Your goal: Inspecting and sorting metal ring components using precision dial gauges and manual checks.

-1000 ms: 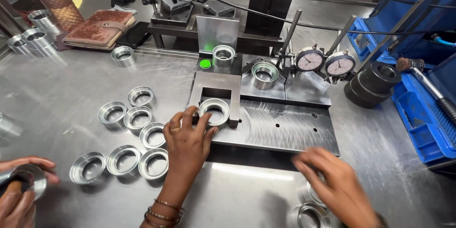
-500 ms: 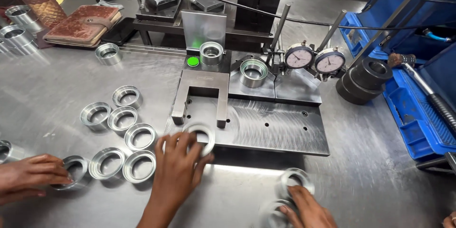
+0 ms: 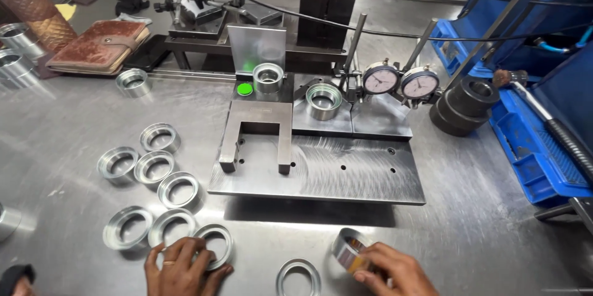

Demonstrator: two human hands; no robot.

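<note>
Right grip point(image 3: 386, 268) around steel ring point(image 3: 347, 251)

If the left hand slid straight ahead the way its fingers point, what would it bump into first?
The left hand already rests on a metal ring. Its fingers point up and away, toward the neighbouring ring and then the flat steel gauge plate. Probably the neighbouring ring comes first, though depth is hard to judge.
</note>
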